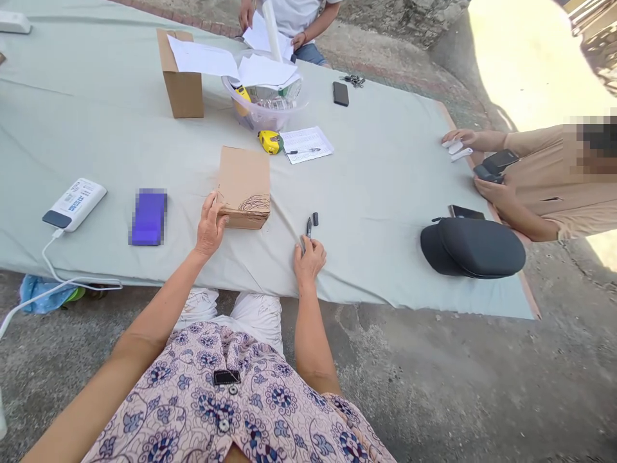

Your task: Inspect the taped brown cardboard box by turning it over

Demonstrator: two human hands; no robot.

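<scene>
A brown cardboard box (243, 173) stands on the cloth-covered table in front of me, with dark curved pen lines drawn across its near edge. My left hand (209, 228) grips its near left corner, fingers along the side and thumb at the front. To the right, my right hand (310, 260) rests at the table's near edge, its fingers closed round a black marker pen (309, 226) whose tip points away from me. The pen's black cap (315, 218) lies loose just beyond that hand.
Behind the box are a yellow tape measure (270, 142), a written sheet (308, 144), a plastic basin (270, 119) and another carton (184, 94). A white power bank (76, 203) lies left, a black case (475, 247) right. Two other people sit at the table.
</scene>
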